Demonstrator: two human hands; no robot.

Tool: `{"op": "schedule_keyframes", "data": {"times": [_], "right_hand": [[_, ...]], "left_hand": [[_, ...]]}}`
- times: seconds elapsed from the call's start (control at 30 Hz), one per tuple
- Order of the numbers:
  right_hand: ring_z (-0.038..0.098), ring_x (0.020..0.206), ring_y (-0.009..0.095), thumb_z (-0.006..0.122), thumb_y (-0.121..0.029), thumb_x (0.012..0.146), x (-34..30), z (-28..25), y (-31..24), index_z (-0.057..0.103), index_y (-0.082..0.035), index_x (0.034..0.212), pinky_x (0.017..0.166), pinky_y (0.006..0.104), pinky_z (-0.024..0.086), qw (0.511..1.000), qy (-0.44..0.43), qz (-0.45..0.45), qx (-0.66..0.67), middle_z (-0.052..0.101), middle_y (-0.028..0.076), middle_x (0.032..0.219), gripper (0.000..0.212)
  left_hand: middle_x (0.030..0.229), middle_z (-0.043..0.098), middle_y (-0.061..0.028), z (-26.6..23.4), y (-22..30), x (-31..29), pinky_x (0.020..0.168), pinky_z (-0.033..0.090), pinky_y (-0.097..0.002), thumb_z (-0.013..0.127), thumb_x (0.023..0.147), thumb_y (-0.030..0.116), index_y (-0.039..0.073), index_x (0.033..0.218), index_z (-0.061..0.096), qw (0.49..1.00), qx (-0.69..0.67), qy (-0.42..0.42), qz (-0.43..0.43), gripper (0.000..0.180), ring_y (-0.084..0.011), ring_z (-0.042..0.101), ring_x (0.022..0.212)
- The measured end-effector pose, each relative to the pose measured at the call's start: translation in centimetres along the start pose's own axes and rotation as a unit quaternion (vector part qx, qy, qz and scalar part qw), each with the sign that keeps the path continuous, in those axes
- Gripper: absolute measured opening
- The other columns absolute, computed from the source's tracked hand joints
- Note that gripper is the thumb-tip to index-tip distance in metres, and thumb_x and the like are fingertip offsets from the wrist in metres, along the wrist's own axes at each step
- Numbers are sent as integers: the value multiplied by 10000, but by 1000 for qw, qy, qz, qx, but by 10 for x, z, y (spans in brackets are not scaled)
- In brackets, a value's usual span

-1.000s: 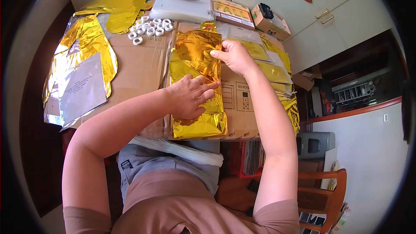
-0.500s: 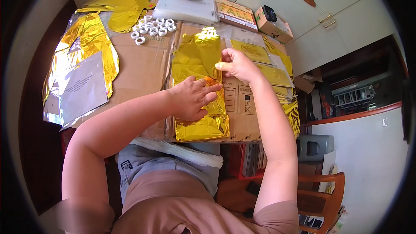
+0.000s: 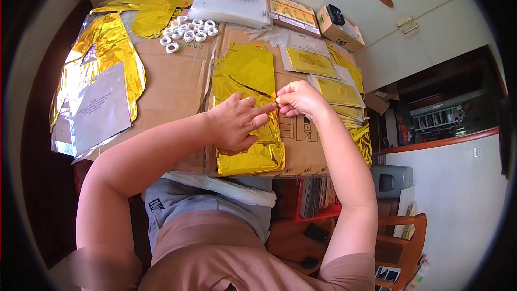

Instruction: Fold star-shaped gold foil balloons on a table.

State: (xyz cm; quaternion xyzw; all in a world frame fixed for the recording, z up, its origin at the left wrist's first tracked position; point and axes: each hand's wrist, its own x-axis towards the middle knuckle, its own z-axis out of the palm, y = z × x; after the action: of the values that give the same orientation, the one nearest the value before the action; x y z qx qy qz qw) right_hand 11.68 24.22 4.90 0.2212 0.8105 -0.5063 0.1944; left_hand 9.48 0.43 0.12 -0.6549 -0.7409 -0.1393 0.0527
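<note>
The long gold foil balloon (image 3: pixel 249 113) runs away from the person; left hand (image 3: pixel 234 121) flat on it, right hand (image 3: pixel 297 98) fingers pinching its right edge

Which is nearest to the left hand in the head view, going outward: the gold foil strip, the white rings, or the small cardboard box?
From the left hand:
1. Gold foil strip, right under the palm, touching it.
2. White rings, up the table, slightly to the left.
3. Small cardboard box, at the far right corner of the table.
</note>
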Motion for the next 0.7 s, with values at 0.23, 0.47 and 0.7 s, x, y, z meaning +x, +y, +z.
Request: {"op": "schedule_keyframes", "data": {"times": [0.23, 0.47, 0.7], "right_hand": [[640, 640, 103, 719, -70, 866, 3, 4, 0, 650, -1, 987, 529, 247, 499, 998, 12, -5, -66, 684, 46, 802, 155], [616, 641, 88, 768, -115, 863, 2, -1, 7, 635, -50, 969, 558, 245, 499, 996, 16, -3, -90, 682, 23, 826, 183], [589, 603, 124, 774, -32, 809, 5, 1, 0, 639, -8, 902, 521, 279, 480, 996, 15, 0, -88, 671, 68, 779, 166]], "left_hand": [[1543, 459, -151, -1, 0, 0, 862, 451, -459, 618, 851, 344, 31, 1239, 538, 1000, 3, -4, 1, 504, -314, 590, 1016], [1554, 452, -144, 2, 0, 0, 859, 455, -453, 603, 867, 368, 33, 1277, 545, 1000, 22, -14, -6, 532, -312, 597, 1047], [1549, 459, -139, 2, -1, 0, 869, 457, -451, 603, 869, 382, 32, 1281, 549, 1000, 25, -12, -4, 544, -311, 599, 1047]]}}
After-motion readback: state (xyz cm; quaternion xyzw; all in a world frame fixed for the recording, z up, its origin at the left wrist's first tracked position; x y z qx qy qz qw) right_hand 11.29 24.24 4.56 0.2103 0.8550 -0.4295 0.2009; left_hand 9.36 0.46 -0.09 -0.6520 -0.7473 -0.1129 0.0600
